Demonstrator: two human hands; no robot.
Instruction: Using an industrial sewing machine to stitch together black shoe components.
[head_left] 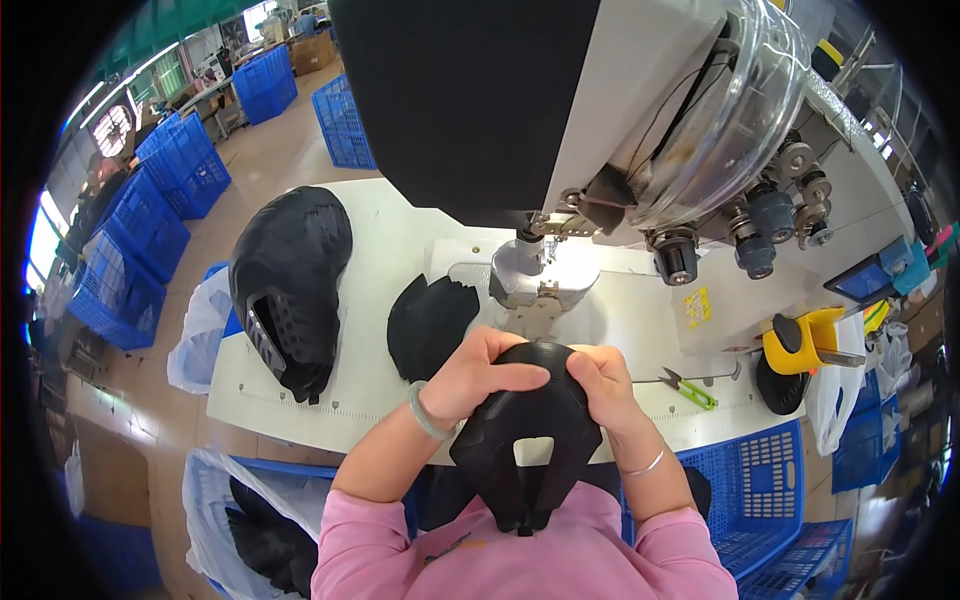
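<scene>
My left hand (468,376) and my right hand (606,386) hold a black shoe upper (535,408) between them, close to my body. Both thumbs press on its rounded far end, with the fingers curled round its sides. A gap opens in its middle, and its two narrow ends point toward me. Just beyond it stands a sewing machine (470,110), its needle area over a small lit metal bed (543,272). The upper is apart from the needle. Flat black pieces (432,325) lie on the white table left of the machine bed.
A stack of black uppers (290,290) rests on the table's left side. Green thread snips (690,390) and a yellow holder (800,345) are at the right. Blue crates (745,485) stand below the table edge; a bag-lined one (215,510) holds black pieces.
</scene>
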